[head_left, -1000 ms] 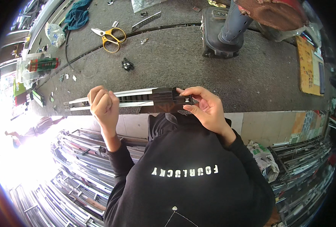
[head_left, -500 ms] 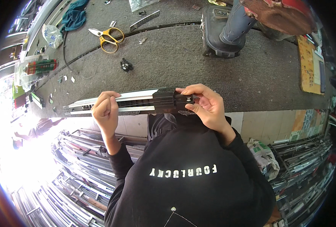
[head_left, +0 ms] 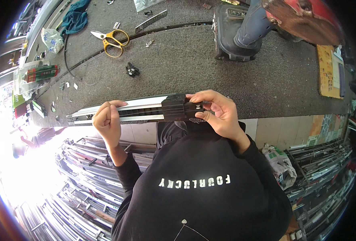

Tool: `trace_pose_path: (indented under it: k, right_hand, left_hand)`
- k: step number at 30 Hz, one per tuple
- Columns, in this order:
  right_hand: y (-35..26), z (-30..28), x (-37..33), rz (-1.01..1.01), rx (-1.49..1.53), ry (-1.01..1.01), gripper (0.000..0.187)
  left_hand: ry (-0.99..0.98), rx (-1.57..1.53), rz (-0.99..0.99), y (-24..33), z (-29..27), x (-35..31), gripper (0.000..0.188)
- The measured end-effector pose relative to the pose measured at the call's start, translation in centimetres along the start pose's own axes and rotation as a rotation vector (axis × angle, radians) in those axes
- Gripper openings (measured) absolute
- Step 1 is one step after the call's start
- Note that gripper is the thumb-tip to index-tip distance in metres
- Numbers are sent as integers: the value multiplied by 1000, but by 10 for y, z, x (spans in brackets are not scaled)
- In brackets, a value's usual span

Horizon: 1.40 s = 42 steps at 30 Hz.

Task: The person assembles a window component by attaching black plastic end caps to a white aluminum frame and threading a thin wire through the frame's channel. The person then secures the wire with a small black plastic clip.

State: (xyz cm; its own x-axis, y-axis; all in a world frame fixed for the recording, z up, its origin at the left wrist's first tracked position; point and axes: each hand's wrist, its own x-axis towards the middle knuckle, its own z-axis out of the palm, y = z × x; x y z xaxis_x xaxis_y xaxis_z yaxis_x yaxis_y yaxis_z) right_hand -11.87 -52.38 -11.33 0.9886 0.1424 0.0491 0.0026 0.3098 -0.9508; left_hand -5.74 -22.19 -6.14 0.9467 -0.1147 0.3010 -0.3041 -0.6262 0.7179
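Note:
A long, narrow aluminium profile [head_left: 144,102] with bright strips along both edges and a dark channel between lies crosswise along the near edge of the workbench. My left hand [head_left: 107,122] curls closed over its left half, with the fingertips at the channel. Thin lines run inside the channel toward a black end fitting [head_left: 173,107] at the right. Thumb and forefinger of my right hand [head_left: 221,113] grip the end of that fitting from both edges. A small, light metal part shows between those fingertips. The left hand hides part of the profile.
Beyond my hands, yellow-handled scissors [head_left: 113,42], a small black part [head_left: 132,70] and a flat metal strip [head_left: 151,21] lie on the grey-carpeted workbench [head_left: 178,56]. A battery-based power tool [head_left: 236,40] stands at the back right. A red-green can [head_left: 42,73] lies left.
My left hand has slid a little to the left along the aluminium profile. My right hand keeps its grip on the black end fitting.

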Motion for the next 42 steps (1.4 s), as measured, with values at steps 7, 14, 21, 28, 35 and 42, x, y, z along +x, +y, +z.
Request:
trace_pose_path:
  k: [7,14,21,28,35,42]
  right_hand:
    - [-4,-2,2,-55,-269,12,35]
    - [-8,-1,5,-140,-345,13,41]
    - [-7,-4,5,-195,-422,-45,41]
    - [0,-3,-2,-123,-334,-36,37]
    - [8,4,-7,-82,-113,63,33]
    - [5,6,-6,-132,-203,92,34]
  left_hand:
    - [45,-1,-26,1,3,1,43]
    - [65,-18,-32,2,3,2,44]
    - [81,9,-52,-1,4,2,43]
    - [77,-34,-49,-2,2,2,43]
    - [77,-8,17,0,5,1,44]
    - [57,14,2,-3,2,2,37]
